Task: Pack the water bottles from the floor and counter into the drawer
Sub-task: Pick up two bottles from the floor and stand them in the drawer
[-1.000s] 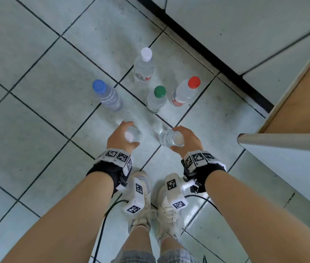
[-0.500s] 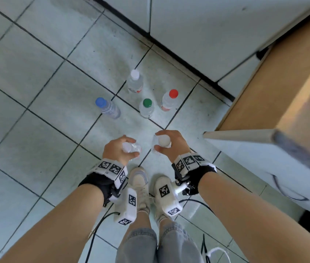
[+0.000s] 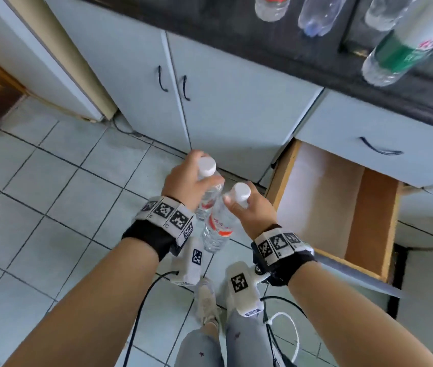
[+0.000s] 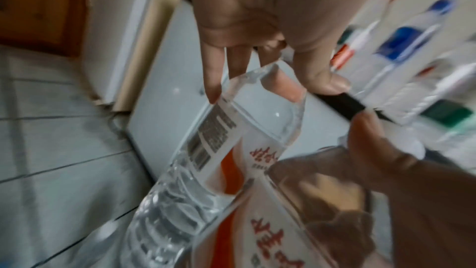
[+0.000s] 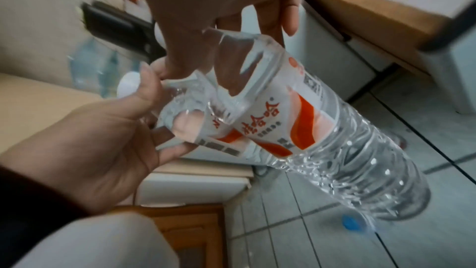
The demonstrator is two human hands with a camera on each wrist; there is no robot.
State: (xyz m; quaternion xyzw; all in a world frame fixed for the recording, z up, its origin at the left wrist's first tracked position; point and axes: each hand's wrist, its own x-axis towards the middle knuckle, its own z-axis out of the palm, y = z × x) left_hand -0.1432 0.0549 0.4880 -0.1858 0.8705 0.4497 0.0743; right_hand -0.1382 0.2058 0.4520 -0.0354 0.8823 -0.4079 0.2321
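We hold two clear plastic water bottles with white caps and orange-and-white labels just left of the open wooden drawer point(image 3: 326, 205) with a white front: our left hand point(image 3: 186, 181) curls round the neck of the one farther from the drawer point(image 3: 208, 193), and our right hand point(image 3: 249, 210) grips the neck of the one nearer it point(image 3: 219, 229), the two bottles touching and crossing below our hands. The drawer's pale floor shows bare, with nothing we can see lying in it. Above the drawer, on the dark table point(image 3: 236, 46), stand more clear plastic bottles, among them a green-labelled one point(image 3: 406, 46) and a red-labelled one point(image 3: 269, 6).
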